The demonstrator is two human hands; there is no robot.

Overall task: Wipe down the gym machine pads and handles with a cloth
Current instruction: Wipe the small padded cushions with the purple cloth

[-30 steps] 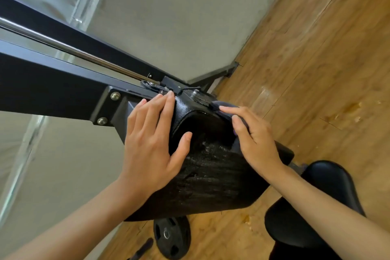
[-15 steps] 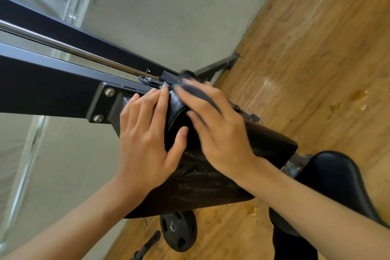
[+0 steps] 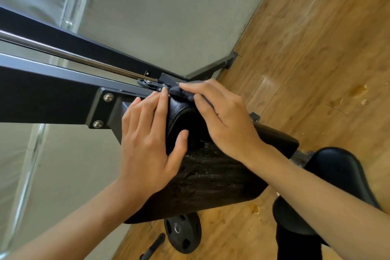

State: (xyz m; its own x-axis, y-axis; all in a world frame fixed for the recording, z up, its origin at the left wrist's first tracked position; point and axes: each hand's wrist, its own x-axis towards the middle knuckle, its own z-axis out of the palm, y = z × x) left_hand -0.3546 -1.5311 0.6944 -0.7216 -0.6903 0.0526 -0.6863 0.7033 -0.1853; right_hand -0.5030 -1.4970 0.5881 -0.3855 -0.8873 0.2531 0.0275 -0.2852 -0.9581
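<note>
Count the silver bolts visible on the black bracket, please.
2. The upper bolt sits near the bracket top corner, the lower bolt near its bottom corner. The left hand may hide more.

Small dark cloth (image 3: 180, 92) at the upper end of the worn, cracked black pad (image 3: 211, 175)

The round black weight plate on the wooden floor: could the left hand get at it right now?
Probably not directly. The left hand rests on the worn black machine pad, which sits between it and the round black weight plate; it would have to go round the pad's lower edge.
</note>
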